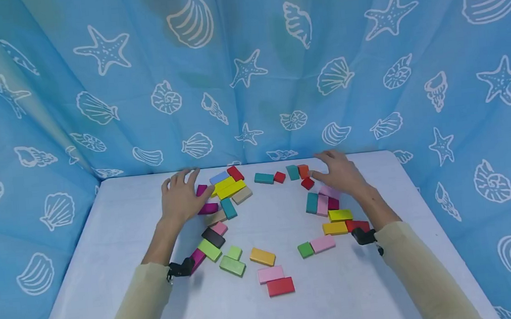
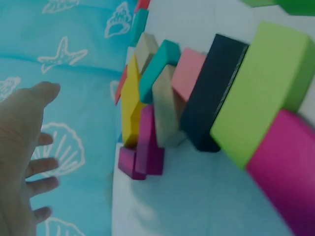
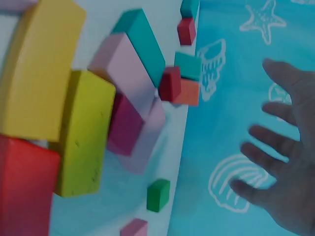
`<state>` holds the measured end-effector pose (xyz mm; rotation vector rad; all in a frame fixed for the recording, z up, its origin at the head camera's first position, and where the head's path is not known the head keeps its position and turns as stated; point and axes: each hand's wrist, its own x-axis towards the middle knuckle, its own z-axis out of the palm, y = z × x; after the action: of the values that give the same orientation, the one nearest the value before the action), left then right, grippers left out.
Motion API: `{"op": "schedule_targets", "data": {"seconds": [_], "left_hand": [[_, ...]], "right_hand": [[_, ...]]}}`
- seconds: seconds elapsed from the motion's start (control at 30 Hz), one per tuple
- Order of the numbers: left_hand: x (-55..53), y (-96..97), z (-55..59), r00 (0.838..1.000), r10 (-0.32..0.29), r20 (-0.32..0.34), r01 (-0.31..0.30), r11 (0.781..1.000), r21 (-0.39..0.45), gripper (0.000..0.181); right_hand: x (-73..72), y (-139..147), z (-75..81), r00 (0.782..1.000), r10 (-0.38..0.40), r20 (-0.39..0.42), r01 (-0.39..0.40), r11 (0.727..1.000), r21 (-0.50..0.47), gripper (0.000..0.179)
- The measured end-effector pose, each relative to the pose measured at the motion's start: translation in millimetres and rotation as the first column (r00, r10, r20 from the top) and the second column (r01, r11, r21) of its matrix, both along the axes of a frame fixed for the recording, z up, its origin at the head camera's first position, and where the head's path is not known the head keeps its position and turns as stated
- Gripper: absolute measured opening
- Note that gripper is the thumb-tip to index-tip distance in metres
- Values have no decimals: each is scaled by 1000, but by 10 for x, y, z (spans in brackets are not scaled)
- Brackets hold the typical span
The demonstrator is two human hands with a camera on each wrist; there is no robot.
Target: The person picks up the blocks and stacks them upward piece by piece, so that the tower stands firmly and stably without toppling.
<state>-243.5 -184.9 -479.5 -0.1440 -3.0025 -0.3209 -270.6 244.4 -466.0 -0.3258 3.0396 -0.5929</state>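
Colored wooden blocks lie in a rough ring on the white table. My left hand [image 1: 182, 196] hovers at the ring's upper left with fingers spread, holding nothing. Near its thumb are yellow blocks [image 1: 230, 189], a purple block [image 1: 208, 208] and a teal block [image 1: 228, 208]. At the upper right my right hand [image 1: 341, 173] is spread and holds nothing. Close to its thumb lie an orange block [image 1: 303, 171] and a small red block [image 1: 307, 184]. A green block [image 3: 158, 195] in the right wrist view is hidden in the head view.
Down the left side run a black block [image 1: 213, 237] and a lime block [image 1: 209, 250]. A red block [image 1: 281, 286] and a pink block [image 1: 270, 274] lie at the front. On the right is a yellow-orange block [image 1: 335, 228]. A blue seashell curtain [image 1: 251, 109] hangs behind the table.
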Motion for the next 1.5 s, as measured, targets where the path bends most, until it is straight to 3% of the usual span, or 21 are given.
{"op": "schedule_targets", "data": {"seconds": [0.1, 0.2, 0.33, 0.47, 0.6, 0.9, 1.1, 1.23, 1.37, 1.5], "left_hand": [[57, 48, -66, 999, -28, 47, 24, 997, 75, 72], [103, 102, -145, 992, -61, 112, 44, 988, 149, 66], [139, 184, -266, 975, -94, 199, 50, 975, 219, 62], [137, 265, -387, 965, -91, 246, 32, 972, 233, 62], [112, 328, -445, 966, -82, 244, 29, 977, 211, 64], [114, 392, -473, 966, -65, 252, 4, 972, 236, 65], [130, 382, -504, 962, -102, 253, 28, 959, 281, 67], [139, 364, -516, 965, -120, 234, 48, 955, 291, 66], [143, 367, -525, 964, -166, 207, 88, 935, 344, 60], [160, 379, -525, 960, -212, 185, 129, 915, 382, 56]], "right_hand": [[83, -92, -37, 988, 91, 128, -79, 992, -93, 72], [189, -235, -109, 953, 185, 241, -144, 974, -177, 66], [351, -467, -270, 881, 302, 363, -192, 931, -309, 64], [511, -688, -450, 805, 395, 443, -215, 890, -403, 62], [654, -865, -540, 757, 441, 482, -238, 873, -425, 58], [864, -1132, -618, 767, 453, 455, -337, 887, -315, 59], [950, -1195, -597, 767, 494, 409, -458, 869, -190, 62], [963, -1180, -604, 752, 529, 394, -513, 844, -156, 51], [968, -1162, -598, 733, 545, 407, -522, 834, -177, 52], [966, -1167, -560, 679, 595, 430, -558, 799, -225, 63]]}}
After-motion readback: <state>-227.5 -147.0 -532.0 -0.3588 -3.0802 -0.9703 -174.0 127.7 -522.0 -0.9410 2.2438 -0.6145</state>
